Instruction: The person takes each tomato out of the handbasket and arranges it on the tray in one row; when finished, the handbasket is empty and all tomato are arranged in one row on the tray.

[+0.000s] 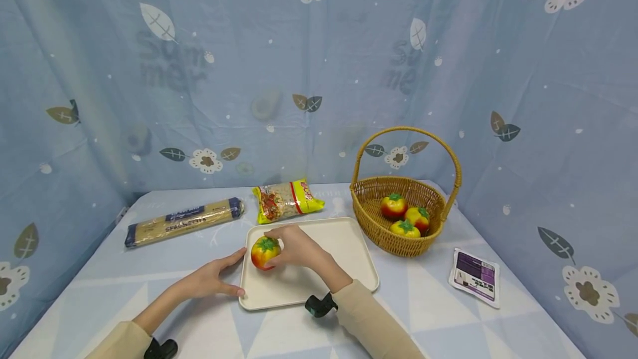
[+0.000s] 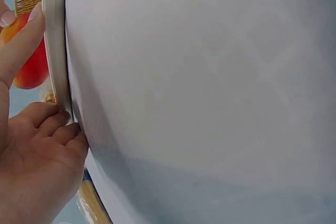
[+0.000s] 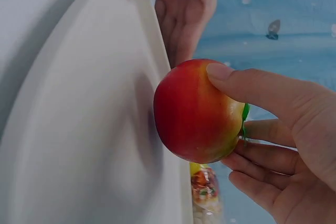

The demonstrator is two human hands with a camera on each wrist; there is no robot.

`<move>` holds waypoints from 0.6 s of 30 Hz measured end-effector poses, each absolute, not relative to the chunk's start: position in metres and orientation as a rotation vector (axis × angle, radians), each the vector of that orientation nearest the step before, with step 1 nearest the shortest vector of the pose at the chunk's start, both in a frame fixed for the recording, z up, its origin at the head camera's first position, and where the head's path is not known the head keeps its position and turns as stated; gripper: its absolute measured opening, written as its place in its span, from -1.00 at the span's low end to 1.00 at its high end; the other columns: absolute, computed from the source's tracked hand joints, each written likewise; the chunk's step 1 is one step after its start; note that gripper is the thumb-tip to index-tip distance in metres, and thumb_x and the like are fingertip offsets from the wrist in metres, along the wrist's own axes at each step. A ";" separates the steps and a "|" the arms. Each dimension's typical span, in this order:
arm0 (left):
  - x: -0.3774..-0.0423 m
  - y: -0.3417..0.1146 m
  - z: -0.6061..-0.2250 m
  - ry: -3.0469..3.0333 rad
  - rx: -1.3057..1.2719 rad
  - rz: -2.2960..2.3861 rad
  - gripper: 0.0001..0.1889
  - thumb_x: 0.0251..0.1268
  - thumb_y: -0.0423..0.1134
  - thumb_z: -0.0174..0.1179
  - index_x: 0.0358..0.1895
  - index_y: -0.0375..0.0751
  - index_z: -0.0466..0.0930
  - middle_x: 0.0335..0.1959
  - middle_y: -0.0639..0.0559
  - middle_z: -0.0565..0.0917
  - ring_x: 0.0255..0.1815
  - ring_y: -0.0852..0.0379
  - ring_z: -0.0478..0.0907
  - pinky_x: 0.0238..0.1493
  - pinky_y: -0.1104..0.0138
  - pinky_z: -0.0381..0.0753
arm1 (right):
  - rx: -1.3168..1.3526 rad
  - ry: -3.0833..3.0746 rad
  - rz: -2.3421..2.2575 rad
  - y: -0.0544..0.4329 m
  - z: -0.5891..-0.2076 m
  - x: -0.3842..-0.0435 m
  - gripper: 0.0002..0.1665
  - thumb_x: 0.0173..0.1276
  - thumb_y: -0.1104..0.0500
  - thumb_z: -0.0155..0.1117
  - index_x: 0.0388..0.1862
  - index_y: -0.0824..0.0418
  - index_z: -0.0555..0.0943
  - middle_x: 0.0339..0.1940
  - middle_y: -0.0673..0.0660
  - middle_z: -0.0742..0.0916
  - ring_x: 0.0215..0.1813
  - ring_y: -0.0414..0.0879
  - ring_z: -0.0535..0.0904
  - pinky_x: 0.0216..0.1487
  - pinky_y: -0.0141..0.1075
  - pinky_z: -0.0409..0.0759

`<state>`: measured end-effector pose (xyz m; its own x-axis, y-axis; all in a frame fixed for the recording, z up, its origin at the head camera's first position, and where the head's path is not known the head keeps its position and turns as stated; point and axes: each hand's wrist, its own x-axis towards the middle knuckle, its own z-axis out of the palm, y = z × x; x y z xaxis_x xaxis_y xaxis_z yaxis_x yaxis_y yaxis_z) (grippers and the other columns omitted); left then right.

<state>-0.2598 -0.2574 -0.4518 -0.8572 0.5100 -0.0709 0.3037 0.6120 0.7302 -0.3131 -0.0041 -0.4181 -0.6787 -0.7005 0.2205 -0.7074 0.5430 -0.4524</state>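
At lower centre, the right hand [image 1: 298, 247] pinches a fruit [image 1: 262, 255] over the tray [image 1: 335, 244], whose edge the spread left hand [image 1: 208, 280] touches without gripping, seemingly to steady it.

The head view is bright and evenly lit, with small glare on the spaghetti packet [image 1: 184, 222] and some stretching of the curtain [image 1: 528, 87] pattern near the edges. The left wrist view is greyer, the table [image 2: 184, 77] appearing soft. In the right wrist view, the fruit [image 3: 191, 116] throws a soft-edged shadow on the tray [image 3: 73, 108].
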 end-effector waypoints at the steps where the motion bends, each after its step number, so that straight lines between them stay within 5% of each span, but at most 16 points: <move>1: -0.260 -0.257 -0.452 2.570 0.664 1.089 0.04 0.07 -0.05 0.44 0.49 -0.42 -0.02 0.45 -0.44 0.06 0.43 -0.45 -0.03 0.35 -0.28 0.01 | 1.254 -2.744 0.817 -0.006 -0.420 -0.313 -0.33 0.06 0.07 0.56 0.16 0.27 0.61 0.11 0.07 0.68 0.15 -0.20 0.56 0.18 -0.49 0.46; 18: -0.260 -0.257 -0.451 2.588 0.671 1.072 0.06 0.05 -0.05 0.45 0.49 -0.42 -0.02 0.45 -0.44 0.07 0.43 -0.44 -0.02 0.36 -0.26 0.01 | 1.264 -2.752 0.915 -0.005 -0.430 -0.318 -0.23 0.11 0.05 0.53 0.29 0.27 0.51 0.22 0.08 0.62 0.25 -0.16 0.49 0.26 -0.43 0.40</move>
